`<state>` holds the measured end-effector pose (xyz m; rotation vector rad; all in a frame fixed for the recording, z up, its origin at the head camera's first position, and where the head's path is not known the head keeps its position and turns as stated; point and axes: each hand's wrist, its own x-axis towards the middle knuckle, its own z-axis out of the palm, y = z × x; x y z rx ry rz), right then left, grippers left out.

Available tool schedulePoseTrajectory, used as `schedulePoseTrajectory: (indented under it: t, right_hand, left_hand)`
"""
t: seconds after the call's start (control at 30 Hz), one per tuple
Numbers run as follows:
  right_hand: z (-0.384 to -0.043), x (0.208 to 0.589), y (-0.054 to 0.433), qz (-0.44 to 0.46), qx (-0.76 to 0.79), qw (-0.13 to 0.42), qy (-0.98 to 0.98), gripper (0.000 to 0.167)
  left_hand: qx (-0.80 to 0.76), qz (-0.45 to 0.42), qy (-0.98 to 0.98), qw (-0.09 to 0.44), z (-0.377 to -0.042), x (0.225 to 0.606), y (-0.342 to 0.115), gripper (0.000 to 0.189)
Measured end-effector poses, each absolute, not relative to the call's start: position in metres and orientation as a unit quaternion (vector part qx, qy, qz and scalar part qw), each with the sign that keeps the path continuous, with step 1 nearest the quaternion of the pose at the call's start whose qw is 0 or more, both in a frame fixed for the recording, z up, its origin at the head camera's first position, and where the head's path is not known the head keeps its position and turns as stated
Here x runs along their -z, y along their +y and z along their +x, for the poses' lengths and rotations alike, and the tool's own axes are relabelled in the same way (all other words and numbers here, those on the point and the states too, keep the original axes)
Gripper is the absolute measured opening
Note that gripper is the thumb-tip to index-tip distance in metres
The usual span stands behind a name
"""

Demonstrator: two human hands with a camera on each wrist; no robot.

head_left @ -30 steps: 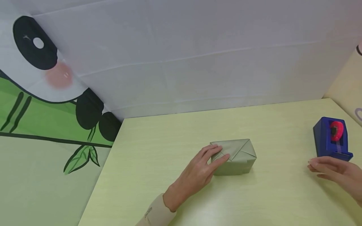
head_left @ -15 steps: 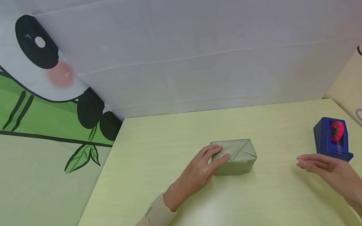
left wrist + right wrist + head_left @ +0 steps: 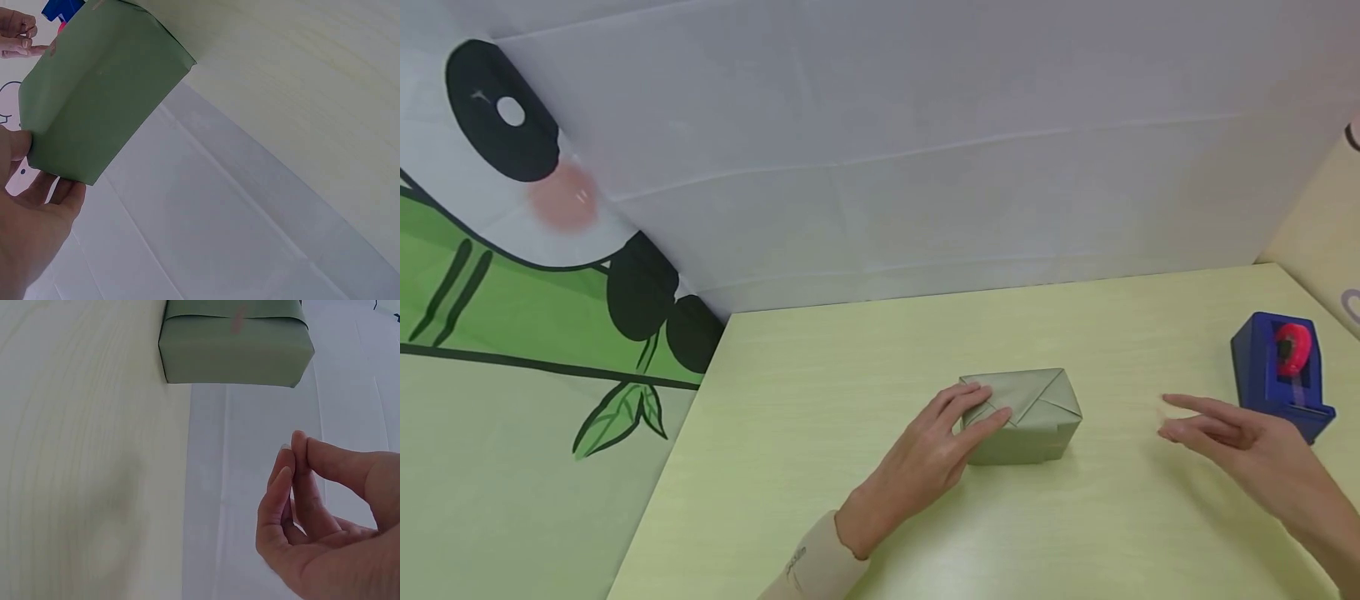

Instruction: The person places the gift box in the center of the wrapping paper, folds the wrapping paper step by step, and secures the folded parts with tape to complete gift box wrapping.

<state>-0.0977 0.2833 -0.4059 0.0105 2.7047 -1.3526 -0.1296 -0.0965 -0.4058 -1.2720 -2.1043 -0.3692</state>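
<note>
A box wrapped in grey-green paper [image 3: 1022, 421] sits on the table, with folded flaps crossing its top. My left hand [image 3: 925, 454] holds its left end, fingertips on the top face; in the left wrist view, thumb and fingers [image 3: 69, 194] curl about that end. To the right of the box, my right hand [image 3: 1240, 437] is raised over the table. Its thumb and index finger pinch a faint, clear strip that looks like tape [image 3: 1161, 414]. A pinkish streak [image 3: 239, 319] shows on the box in the right wrist view.
A blue tape dispenser [image 3: 1255, 367] with a red-hubbed roll [image 3: 1294, 348] stands at the right, partly behind my right hand. A white cloth wall [image 3: 880, 225] rises behind the pale yellow table [image 3: 820, 358]. A printed cartoon panel [image 3: 550, 308] is at the left.
My right hand has moved left from the tape dispenser toward the box, and its thumb and index finger show farther apart. My left hand has stayed on the box.
</note>
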Motion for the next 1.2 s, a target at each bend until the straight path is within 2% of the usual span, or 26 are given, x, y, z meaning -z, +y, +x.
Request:
schedulePoseTrajectory:
  t: [0.1,0.3,0.43,0.77,1.2]
  right_hand:
    - [-0.097,0.404,0.277,-0.015,0.442,0.048,0.896,0.052]
    - [-0.095,0.400,0.263,-0.041,0.495,0.021,0.868,0.032]
    - [-0.095,0.397,0.255,-0.047,0.518,0.022,0.854,0.024]
    - [-0.095,0.389,0.234,-0.064,0.551,0.026,0.831,0.020]
    - [-0.101,0.381,0.218,-0.072,0.555,0.039,0.828,0.022]
  left_hand:
    - [0.140,-0.484,-0.801,0.323,-0.130,0.406,-0.096,0.040]
    - [0.138,-0.483,-0.801,0.325,-0.130,0.407,-0.095,0.040]
    - [0.137,-0.485,-0.800,0.325,-0.130,0.407,-0.095,0.041]
    - [0.131,-0.488,-0.796,0.334,-0.132,0.407,-0.092,0.039]
    - [0.125,-0.478,-0.801,0.338,-0.136,0.408,-0.087,0.041]
